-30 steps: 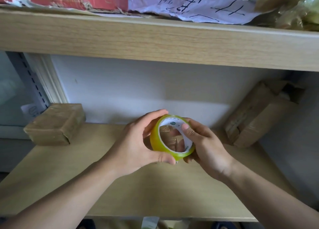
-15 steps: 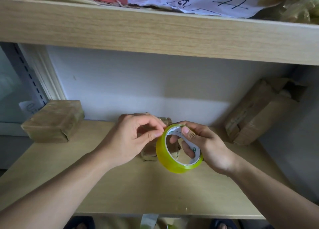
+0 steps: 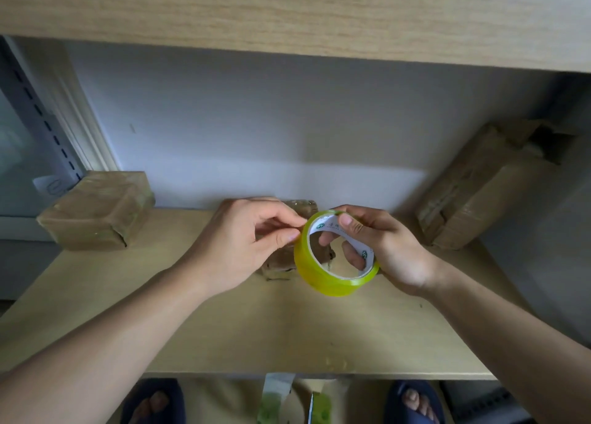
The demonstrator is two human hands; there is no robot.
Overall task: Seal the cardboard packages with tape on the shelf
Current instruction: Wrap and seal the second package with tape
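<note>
Small green round marks and a short line of tiny print are seen on the white inner ring of the yellow tape roll (image 3: pixel 332 263). The print is too small and blurred to be read, and no word or number can be made out. A faint curved mark is seen on a white paper slip (image 3: pixel 52 187) at the far left, but it cannot be read either.
</note>
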